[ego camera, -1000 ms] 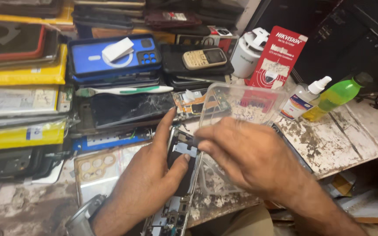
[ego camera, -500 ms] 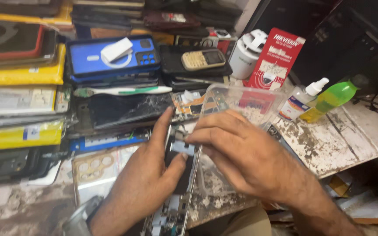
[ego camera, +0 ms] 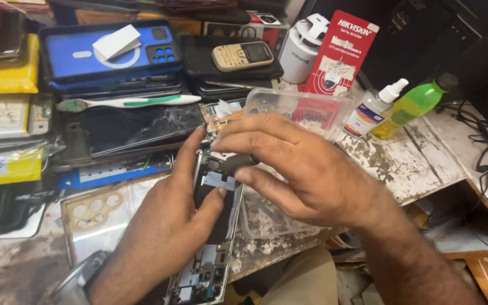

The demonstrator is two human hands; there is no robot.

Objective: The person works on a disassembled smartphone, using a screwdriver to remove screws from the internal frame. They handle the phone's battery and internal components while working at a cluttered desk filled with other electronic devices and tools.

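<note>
Opened smartphone, its back cover off and its inner boards and shields bare, lay low in the middle of the frame, running from the centre down to the bottom edge. The left hand cradled it from the left side, forefinger stretched up along its upper edge and thumb pressed across the dark middle panel, so that hand was closed around the phone's frame. The right hand came in from the lower right and hovered over the phone's top end, its fingers curled around a small dark piece pinched at the fingertips; what that piece was could not be told.

As a judgement, the phone would be light and stiff along its metal rim but fragile inside: thin connectors and exposed parts would not bear pressing. The safest hold looked to be by the long side edges, as the left hand had it.

Just behind the hands stood a clear plastic box. A cracked dark screen panel lay at centre left, with a white toothbrush above it. A spray bottle and a green bottle stood at the upper right on the worn, peeling bench.
</note>
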